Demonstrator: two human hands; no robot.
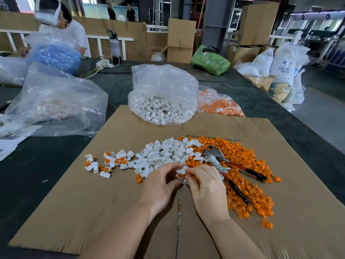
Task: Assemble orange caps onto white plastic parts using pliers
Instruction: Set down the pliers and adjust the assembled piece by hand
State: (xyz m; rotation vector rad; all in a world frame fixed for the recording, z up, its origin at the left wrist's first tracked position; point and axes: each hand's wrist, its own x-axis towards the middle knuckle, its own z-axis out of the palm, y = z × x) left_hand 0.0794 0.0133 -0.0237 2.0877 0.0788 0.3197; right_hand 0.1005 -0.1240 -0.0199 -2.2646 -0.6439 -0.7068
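Observation:
My left hand [160,184] and my right hand [207,187] meet over the cardboard sheet [93,212] and pinch one white plastic part [180,173] with an orange cap in it between their fingertips. A heap of loose white parts [164,152] lies just beyond my hands. A wide spread of orange caps [248,184] lies to the right. The pliers [224,161], with red and black handles, lie on the orange caps beside my right hand, untouched. Several assembled white-and-orange parts [106,162] lie in a group to the left.
A clear bag of white parts [162,101] and a bag of orange caps [220,105] stand at the far edge of the cardboard. More plastic bags [54,101] lie left. Another person [61,25] works at the table's far left. Boxes and sacks stand behind.

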